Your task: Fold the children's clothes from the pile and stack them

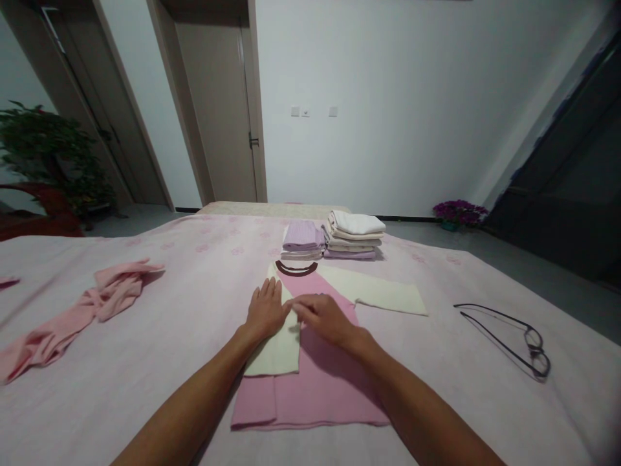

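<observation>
A pink shirt [330,382] with cream sleeves and a dark brown collar band [297,272] lies flat on the bed, its collar away from me. Its left sleeve [276,356] is folded inward over the body, while the right sleeve [392,291] stretches out to the side. My left hand [266,309] rests flat on the folded sleeve with the fingers extended. Close against its thumb, my right hand [323,316] has curled fingers that pinch the folded sleeve's inner edge; the fingertips are partly hidden.
Folded purple cloths [303,236] and a taller stack of folded white and cream clothes [355,233] stand beyond the collar. A crumpled pink garment [92,304] lies at left. Black-framed glasses [533,349] lie at right on the pale pink bedsheet [184,362].
</observation>
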`<state>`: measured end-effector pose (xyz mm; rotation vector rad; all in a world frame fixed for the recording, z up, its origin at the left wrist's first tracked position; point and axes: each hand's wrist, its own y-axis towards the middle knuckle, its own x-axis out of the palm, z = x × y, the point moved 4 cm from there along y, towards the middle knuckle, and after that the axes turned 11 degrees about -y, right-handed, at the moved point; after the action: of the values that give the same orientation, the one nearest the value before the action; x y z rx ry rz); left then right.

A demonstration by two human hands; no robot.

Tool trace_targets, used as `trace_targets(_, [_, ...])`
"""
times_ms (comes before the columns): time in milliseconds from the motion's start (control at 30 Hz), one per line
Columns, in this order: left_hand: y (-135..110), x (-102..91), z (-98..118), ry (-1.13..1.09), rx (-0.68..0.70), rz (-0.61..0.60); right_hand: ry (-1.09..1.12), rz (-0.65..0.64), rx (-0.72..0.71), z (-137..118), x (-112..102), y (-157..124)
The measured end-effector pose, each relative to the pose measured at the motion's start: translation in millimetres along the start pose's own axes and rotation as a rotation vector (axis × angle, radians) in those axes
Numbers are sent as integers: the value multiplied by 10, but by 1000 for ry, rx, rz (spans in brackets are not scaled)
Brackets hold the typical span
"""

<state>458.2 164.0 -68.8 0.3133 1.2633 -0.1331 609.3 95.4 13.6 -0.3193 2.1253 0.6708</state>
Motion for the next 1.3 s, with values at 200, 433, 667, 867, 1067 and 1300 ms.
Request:
trace_targets(200, [-18,-28,21,-9,14,14,-499,227,464,1172,-710,-124])
trace_targets(433, [-5,-3,9,-12,9,24,-756,203,1007,2179,-1013,-816])
trace_targets(667, [-37,-25,-4,-45,43,78,-784,189,1146,2463,-1099,-1094])
trace_targets(867, [-147,-224,31,-132,172,275,-790,243,1177,2469,-1154,-1118])
trace_targets(1067, [-374,-408,512,-425,449,194,-773,292,1233,2433,-1170,-1125])
trace_targets(1300, [-780,-357,1556,-393,807,-167,-537,448,1224,2248,-1290,-1016])
